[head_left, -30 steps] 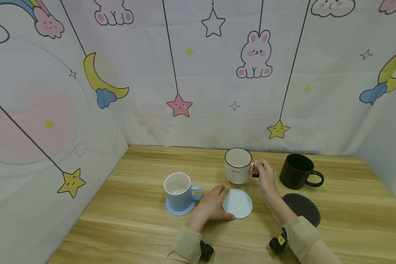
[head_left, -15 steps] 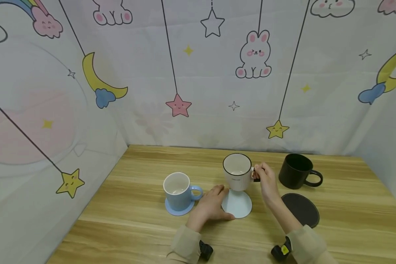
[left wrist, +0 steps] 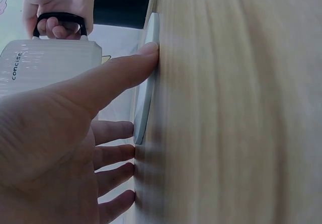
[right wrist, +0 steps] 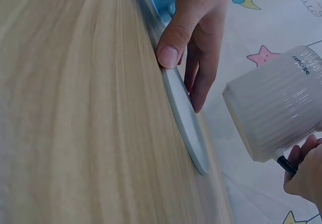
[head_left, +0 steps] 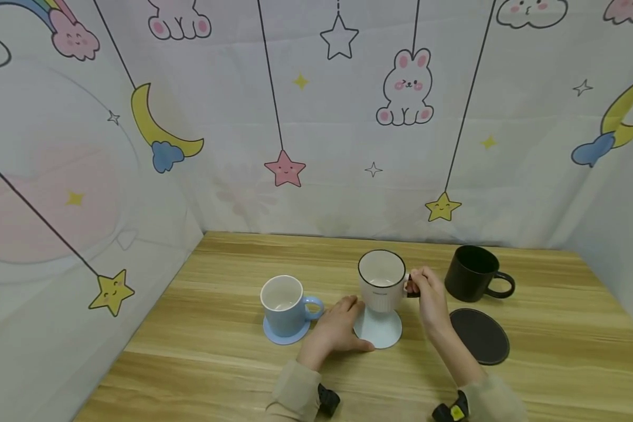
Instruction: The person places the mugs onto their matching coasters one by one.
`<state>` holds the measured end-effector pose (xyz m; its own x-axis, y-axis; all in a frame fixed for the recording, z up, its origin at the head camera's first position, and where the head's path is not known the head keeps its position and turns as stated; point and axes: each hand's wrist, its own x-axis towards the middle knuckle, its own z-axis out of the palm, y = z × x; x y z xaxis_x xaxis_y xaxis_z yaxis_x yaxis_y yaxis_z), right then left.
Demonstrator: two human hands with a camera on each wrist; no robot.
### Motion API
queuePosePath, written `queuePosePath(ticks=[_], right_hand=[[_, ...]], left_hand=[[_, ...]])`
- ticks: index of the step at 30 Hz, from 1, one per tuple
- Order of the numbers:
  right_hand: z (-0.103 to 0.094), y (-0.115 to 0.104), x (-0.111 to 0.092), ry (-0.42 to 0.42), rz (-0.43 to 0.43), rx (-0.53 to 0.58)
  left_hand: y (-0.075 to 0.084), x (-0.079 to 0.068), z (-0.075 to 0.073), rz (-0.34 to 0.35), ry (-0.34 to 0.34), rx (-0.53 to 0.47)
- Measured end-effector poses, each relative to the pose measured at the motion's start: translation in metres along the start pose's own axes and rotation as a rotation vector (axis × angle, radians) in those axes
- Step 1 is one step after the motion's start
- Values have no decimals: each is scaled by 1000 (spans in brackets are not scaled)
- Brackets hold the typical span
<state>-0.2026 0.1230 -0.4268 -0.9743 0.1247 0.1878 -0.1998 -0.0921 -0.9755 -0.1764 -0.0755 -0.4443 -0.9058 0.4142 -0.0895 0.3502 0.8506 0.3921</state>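
My right hand (head_left: 431, 294) grips the black-trimmed handle of a white ribbed mug (head_left: 382, 281) with a dark rim. The mug hangs above a pale round coaster (head_left: 378, 334); the right wrist view shows a gap between the mug's base (right wrist: 241, 128) and the coaster (right wrist: 185, 116). My left hand (head_left: 339, 329) rests at the coaster's left side, fingers fairly straight. Its thumb (left wrist: 126, 73) touches the coaster's edge (left wrist: 146, 100), and several fingertips touch the table beside it. The word "concise" shows on the mug in both wrist views.
Left of my left hand, a light blue mug (head_left: 283, 305) stands on a blue coaster (head_left: 286, 338). At the right, a black mug (head_left: 472, 274) stands behind a black coaster (head_left: 480, 337). A printed cloth (head_left: 327, 205) borders the wooden table (head_left: 200, 363).
My right hand has brought the white mug toward me, from behind the pale coaster to above its far part. The left hand and the other mugs have stayed in place.
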Motion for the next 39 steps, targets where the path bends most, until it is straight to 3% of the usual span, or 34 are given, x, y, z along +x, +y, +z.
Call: queuePosePath(ticks=[17, 39], right_hand=[[-5, 6, -14, 44, 31, 24], [-6, 11, -28, 4, 51, 132]], left_hand=[[1, 2, 1, 3, -7, -5], [-4, 0, 0, 22, -11, -61]])
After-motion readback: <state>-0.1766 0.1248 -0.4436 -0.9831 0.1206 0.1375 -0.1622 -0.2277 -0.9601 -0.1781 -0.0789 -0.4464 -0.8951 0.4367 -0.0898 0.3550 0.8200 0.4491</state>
